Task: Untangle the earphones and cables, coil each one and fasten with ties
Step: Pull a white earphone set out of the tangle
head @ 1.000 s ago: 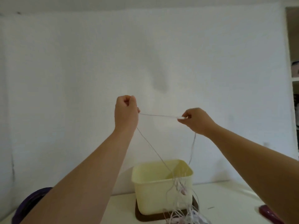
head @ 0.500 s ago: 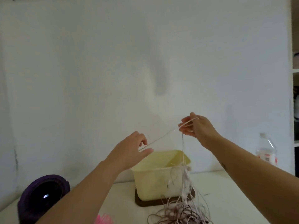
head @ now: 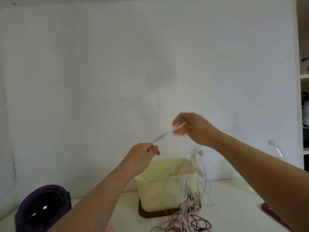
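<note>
Both hands are raised above the table with a thin white earphone cable (head: 160, 141) stretched between them. My left hand (head: 143, 154) pinches its lower end between thumb and fingers. My right hand (head: 192, 128), blurred by motion, holds the upper end in its curled fingers. From the right hand several white strands hang down with an earbud (head: 199, 153) among them. They run into a tangle of white, pink and dark cables (head: 185, 221) lying on the table in front of the bin.
A pale yellow plastic bin (head: 157, 191) stands on a dark brown mat (head: 150, 215) at the table's middle. A purple round object (head: 41, 210) sits at the left, a clear bottle (head: 275, 151) and a dark red object (head: 270, 213) at the right. Shelves line the right edge.
My left hand dropped from high beside the right, opened, and now pinches the cable lower down. The right hand shifted slightly right and the view tilted down toward the table.
</note>
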A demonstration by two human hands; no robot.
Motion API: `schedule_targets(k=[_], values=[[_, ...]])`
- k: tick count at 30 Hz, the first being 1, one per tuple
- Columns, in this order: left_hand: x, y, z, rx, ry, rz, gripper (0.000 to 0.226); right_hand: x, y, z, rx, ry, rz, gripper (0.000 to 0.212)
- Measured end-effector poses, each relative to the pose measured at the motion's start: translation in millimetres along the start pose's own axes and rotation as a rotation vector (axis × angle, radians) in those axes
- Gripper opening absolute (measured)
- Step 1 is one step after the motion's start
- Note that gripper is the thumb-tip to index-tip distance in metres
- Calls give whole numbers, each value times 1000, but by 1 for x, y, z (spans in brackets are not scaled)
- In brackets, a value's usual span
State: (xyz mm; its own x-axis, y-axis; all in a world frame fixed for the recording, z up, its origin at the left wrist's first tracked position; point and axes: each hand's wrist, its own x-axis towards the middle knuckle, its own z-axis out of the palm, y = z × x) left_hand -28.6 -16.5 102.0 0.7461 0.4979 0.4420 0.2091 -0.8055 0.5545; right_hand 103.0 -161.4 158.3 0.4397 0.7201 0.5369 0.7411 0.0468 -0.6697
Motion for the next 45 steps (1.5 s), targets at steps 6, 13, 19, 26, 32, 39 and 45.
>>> schedule_targets(k=[6, 13, 19, 26, 32, 39, 45], values=[[-15, -8, 7, -34, -303, -99, 32, -26, 26, 12, -373, -628, 364, 22], [-15, -17, 15, 243, -38, 8, 39, -27, 42, 22, -250, -67, 60, 25], [-19, -18, 17, 308, 502, 238, 34, -32, 43, 27, -120, 166, -211, 28], [-25, -24, 25, 335, 381, 183, 34, -32, 50, 32, -21, 112, -5, 28], [-34, -16, 30, -271, -188, -111, 32, -52, 44, 36, -472, -757, 474, 40], [-53, -23, 56, -16, -458, -36, 36, -47, 44, 35, 47, -354, 352, 43], [-55, -30, 96, 68, -486, 62, 34, -45, 21, 22, 342, -231, 193, 43]])
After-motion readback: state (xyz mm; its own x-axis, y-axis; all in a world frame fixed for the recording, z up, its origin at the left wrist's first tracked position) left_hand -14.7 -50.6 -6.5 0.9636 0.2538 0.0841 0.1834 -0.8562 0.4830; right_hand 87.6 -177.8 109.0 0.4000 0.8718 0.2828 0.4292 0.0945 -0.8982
